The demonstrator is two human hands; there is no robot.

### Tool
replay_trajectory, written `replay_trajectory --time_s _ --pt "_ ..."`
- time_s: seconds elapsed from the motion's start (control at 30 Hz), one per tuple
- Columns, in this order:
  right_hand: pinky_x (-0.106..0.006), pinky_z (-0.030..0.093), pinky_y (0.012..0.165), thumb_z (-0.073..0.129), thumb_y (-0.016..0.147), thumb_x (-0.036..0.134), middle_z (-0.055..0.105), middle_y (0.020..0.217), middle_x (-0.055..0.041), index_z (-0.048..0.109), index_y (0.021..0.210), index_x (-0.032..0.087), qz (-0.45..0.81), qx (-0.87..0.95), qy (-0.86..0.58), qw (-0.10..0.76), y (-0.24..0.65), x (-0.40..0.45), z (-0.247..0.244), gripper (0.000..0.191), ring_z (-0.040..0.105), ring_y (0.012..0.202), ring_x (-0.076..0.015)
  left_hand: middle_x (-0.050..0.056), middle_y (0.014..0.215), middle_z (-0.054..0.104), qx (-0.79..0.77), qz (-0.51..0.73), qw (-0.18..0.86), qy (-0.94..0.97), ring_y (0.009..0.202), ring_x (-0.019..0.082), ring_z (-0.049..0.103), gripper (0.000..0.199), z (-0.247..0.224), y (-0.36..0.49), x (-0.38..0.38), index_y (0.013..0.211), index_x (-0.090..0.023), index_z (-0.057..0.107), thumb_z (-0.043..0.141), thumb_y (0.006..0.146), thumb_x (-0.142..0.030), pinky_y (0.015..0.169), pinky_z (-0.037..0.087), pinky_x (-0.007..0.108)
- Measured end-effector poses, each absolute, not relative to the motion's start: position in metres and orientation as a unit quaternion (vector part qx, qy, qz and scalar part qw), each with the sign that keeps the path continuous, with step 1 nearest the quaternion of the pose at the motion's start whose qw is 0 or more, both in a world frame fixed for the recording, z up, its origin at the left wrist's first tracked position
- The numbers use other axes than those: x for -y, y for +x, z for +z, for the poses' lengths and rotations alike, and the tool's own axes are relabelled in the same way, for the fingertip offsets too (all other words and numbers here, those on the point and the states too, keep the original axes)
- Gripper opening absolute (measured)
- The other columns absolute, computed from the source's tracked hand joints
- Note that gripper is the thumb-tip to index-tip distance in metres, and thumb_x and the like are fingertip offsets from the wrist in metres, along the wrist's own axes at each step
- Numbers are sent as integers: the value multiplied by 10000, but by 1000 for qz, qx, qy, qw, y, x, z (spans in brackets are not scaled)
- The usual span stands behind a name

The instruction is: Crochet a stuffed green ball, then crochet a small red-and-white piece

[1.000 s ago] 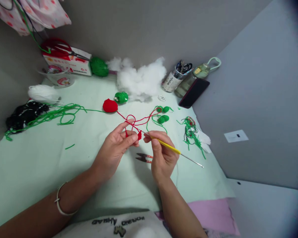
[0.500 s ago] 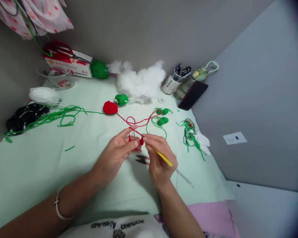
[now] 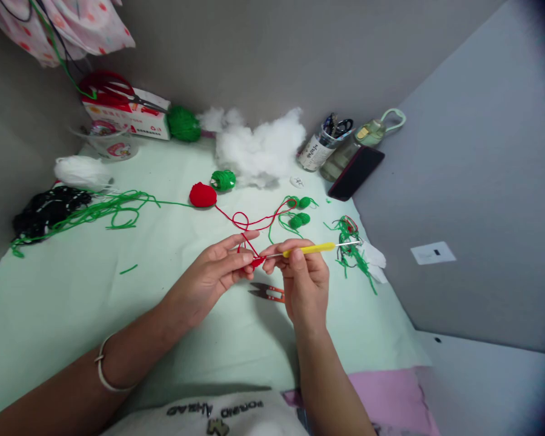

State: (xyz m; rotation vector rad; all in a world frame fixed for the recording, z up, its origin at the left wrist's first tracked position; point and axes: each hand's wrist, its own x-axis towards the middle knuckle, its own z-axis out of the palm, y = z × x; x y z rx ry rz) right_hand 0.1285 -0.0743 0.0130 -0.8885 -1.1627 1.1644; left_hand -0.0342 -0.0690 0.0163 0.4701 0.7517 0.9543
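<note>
- A person's left hand [image 3: 209, 266] is pinching a small red piece [image 3: 258, 262] between thumb and fingertips, the grip closed, while the index finger is reaching out straight with red yarn [image 3: 251, 244] passing by it.
- The right hand [image 3: 306, 272] is holding a double-ended hook by its yellow handle [image 3: 315, 249], thumb and fingers closing around it; whether a fingertip is also touching the red piece, one cannot tell.
- The red piece is sitting in front of the person, between the two hands and above the pale green cloth [image 3: 209, 357], with the hook's metal shaft meeting its right edge.
- The step in hand is apparently the working of a stitch, the hook seeming to be entering or catching a loop; its very tip is hiding in the red.
- The next move is likely calling for a steady left pinch, some tension on the strand and a small turn of the hook, so that no loop is slipping off.
- Beyond the hands, a red ball of yarn [image 3: 203, 195] is lying with its strand looping toward them; orange-handled snips [image 3: 267, 292] are resting below, partly hiding behind the right hand.
</note>
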Motion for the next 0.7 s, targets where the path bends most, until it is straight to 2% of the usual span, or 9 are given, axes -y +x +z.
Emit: replay_trajectory --time_s 0.1,0.2,0.27,0.33,0.4,0.57,0.7 --pt "-342 611 702 499 1039 242 767 948 -51 687 1051 228 369 605 -398 583 130 80 12 189 728 768 -168 -18 774 691 -390 464 755 251 695 105 590 522 20 -34 70 1318 -159 634 795 828 -242 742 479 243" --pt "-370 619 770 515 1009 157 764 1028 -65 690 1181 266 188 738 -395 515 130 86 8 268 732 912 -201 -29 752 677 -404 494 717 280 708 121 599 569 21 -30 72 1339 -163 616 812 811 -246 753 479 255" --pt "-366 622 797 581 973 136 755 1087 -64 684 1257 307 83 788 -396 464 130 88 5 347 722 977 -215 -18 790 691 -389 497 729 267 739 128 618 572 20 -28 73 1343 -177 609 812 814 -249 767 483 258" --pt "-355 625 807 627 947 125 726 1155 -63 672 1308 349 29 800 -406 441 129 89 2 427 709 1000 -214 3 843 714 -361 481 763 236 778 133 642 516 18 -27 74 1305 -184 634 807 823 -252 785 493 258" --pt "-353 623 787 640 938 114 693 1155 -68 664 1330 371 28 791 -413 450 129 89 1 469 695 972 -205 20 868 727 -339 462 792 209 796 132 651 435 17 -27 74 1243 -173 673 799 833 -247 804 505 257" --pt "-283 535 571 623 929 49 654 876 -23 720 1250 353 125 729 -409 534 128 88 5 453 625 715 -143 0 793 693 -336 454 802 196 712 102 601 384 18 -31 73 1199 -168 714 801 828 -206 738 503 231" --pt "-317 569 644 621 957 128 723 910 -40 764 1097 287 279 672 -392 564 125 84 11 256 670 806 -175 10 845 693 -342 460 799 182 700 92 590 299 20 -32 73 1123 -168 753 800 831 -209 718 503 224"
